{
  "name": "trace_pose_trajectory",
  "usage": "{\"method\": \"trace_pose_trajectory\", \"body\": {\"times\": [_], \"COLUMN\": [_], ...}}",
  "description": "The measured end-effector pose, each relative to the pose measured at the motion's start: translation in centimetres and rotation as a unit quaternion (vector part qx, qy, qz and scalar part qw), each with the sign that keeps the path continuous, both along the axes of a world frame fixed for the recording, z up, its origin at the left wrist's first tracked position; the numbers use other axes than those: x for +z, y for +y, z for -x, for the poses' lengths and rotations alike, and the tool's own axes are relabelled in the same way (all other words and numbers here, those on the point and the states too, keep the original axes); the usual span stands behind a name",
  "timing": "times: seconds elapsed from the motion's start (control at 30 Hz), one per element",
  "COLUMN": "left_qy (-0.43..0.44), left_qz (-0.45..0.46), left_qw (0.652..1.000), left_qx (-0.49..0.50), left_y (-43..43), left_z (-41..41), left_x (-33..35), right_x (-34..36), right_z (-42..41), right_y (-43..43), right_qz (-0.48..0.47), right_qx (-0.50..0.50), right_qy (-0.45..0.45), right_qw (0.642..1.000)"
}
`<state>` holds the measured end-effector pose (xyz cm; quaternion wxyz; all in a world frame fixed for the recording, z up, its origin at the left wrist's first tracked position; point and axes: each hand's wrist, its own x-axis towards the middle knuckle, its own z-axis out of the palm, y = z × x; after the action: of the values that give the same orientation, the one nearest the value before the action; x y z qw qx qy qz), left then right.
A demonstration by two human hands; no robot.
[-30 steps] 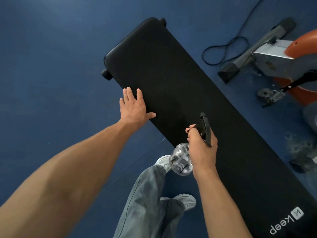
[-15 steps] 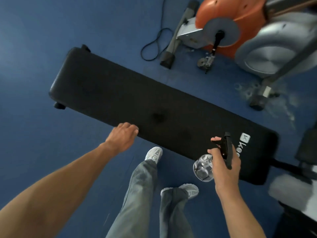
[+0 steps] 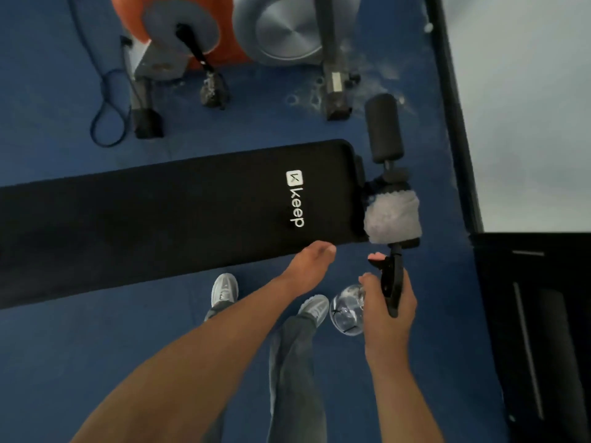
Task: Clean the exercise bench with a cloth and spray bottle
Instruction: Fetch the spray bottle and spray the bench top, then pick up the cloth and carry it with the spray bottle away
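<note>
Bench [image 3: 160,219] is a long black padded slab lying across the view, left edge to approx centre-right, on blue floor [image 3: 96,362]. Matte surface, w/ white "keep" logo [image 3: 295,199] printed near its right end. At that right end a black frame sticks out w/ a black foam roller [image 3: 383,129] standing above it. Cloth [image 3: 392,217] is pale grey, fluffy, draped over the lower roller just beside the bench end, touching it.

My left hand [image 3: 308,265] reaches to the near edge of the bench by the logo end. Fingers curled in loosely, knuckles forward, holding nothing; fingertips at or on the pad edge, can't tell if actually touching.

My right hand [image 3: 388,306] is wrapped around the spray bottle [image 3: 348,310]: clear round body hanging below-left of my palm, black trigger head [image 3: 393,282] pointing up toward the cloth. Fingers closed on the neck, index finger up on the trigger. Bottle is over the floor, near the bench corner, not touching it.

Below: my grey trousers and grey-white shoes [image 3: 225,290], toes just short of the bench edge. Behind the bench, an orange and grey exercise bike [image 3: 204,27] w/ a black cable [image 3: 105,100] looped on floor to its left. Dark cabinet-like thing [image 3: 537,330] at right.
</note>
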<state>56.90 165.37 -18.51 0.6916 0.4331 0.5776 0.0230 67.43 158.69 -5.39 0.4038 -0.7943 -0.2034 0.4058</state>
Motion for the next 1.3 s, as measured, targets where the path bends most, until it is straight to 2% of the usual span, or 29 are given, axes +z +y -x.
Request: {"method": "trace_pose_trajectory", "body": {"times": [0.13, 0.23, 0.37, 0.47, 0.53, 0.6, 0.77, 0.93, 1.07, 1.17, 1.3], "left_qy": [0.022, -0.032, -0.062, -0.096, -0.118, -0.109, -0.060, -0.074, -0.050, -0.039, -0.043], "left_qz": [0.055, 0.105, 0.154, 0.205, 0.214, 0.174, -0.010, -0.099, -0.181, -0.245, -0.298], "left_qw": [0.996, 0.986, 0.961, 0.927, 0.913, 0.918, 0.972, 0.989, 0.981, 0.958, 0.931], "left_qx": [0.062, 0.122, 0.219, 0.298, 0.327, 0.339, 0.226, 0.086, -0.047, -0.146, -0.205], "left_y": [1.2, 2.7, 4.0, 4.2, 4.3, 4.4, 4.5, 4.9, 4.7, 3.5, 1.2], "left_z": [-7.2, -10.6, -12.9, -13.1, -12.9, -12.9, -15.0, -17.0, -15.7, -13.3, -8.7], "left_x": [-1.9, -2.5, -2.9, -2.0, -1.0, 0.7, 8.8, 18.7, 26.0, 30.6, 34.9], "right_x": [-0.8, -1.6, -2.9, -3.0, -2.8, -2.2, 1.3, 6.9, 11.3, 15.1, 19.4], "right_z": [-4.2, -6.9, -10.0, -11.7, -12.5, -13.2, -14.4, -15.4, -15.1, -13.5, -9.7], "right_y": [-2.4, -4.0, -6.0, -7.0, -7.6, -8.0, -8.2, -8.1, -8.8, -9.9, -12.4], "right_qz": [-0.015, -0.012, -0.003, -0.003, -0.001, 0.000, -0.017, -0.052, -0.070, -0.076, -0.095], "right_qx": [-0.010, 0.003, -0.006, -0.029, -0.041, -0.038, -0.021, -0.067, -0.114, -0.153, -0.209], "right_qy": [0.009, 0.023, 0.029, 0.033, 0.044, 0.047, 0.045, 0.015, -0.013, -0.053, -0.096], "right_qw": [1.000, 1.000, 1.000, 0.999, 0.998, 0.998, 0.999, 0.996, 0.991, 0.984, 0.968]}}
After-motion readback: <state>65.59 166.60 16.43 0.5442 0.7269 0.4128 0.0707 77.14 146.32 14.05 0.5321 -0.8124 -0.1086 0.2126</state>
